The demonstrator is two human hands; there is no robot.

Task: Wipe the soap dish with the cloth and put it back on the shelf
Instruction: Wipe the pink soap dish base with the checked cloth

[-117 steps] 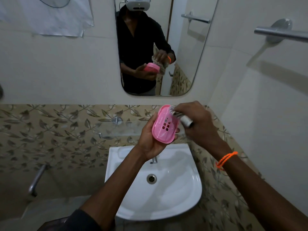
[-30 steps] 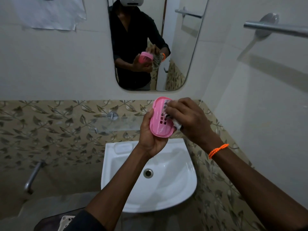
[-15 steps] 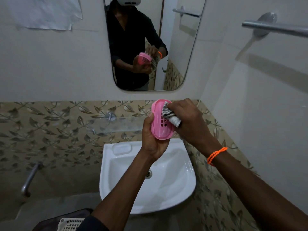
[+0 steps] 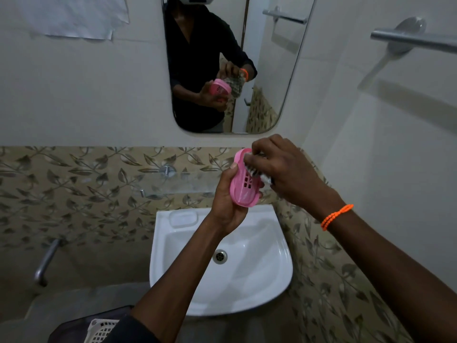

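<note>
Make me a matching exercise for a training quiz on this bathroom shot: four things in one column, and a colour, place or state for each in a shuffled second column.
Things:
1. soap dish
2. cloth
3. sink
4. wristband

Descriptions:
A. orange, on the right wrist
B. pink, gripped by the left hand
C. white, below both hands
D. pressed into the dish by the right hand

Pairs: 1-B, 2-D, 3-C, 4-A

A pink soap dish [image 4: 243,188] and a grey-and-white striped cloth [image 4: 254,172] were seen. The sink [image 4: 262,288] was white, the lower wall tiles [image 4: 74,184] tan with a grey leaf pattern, the upper wall [image 4: 86,95] off-white, the wrist band [image 4: 336,216] orange, and the sleeve [image 4: 133,329] black.
</note>
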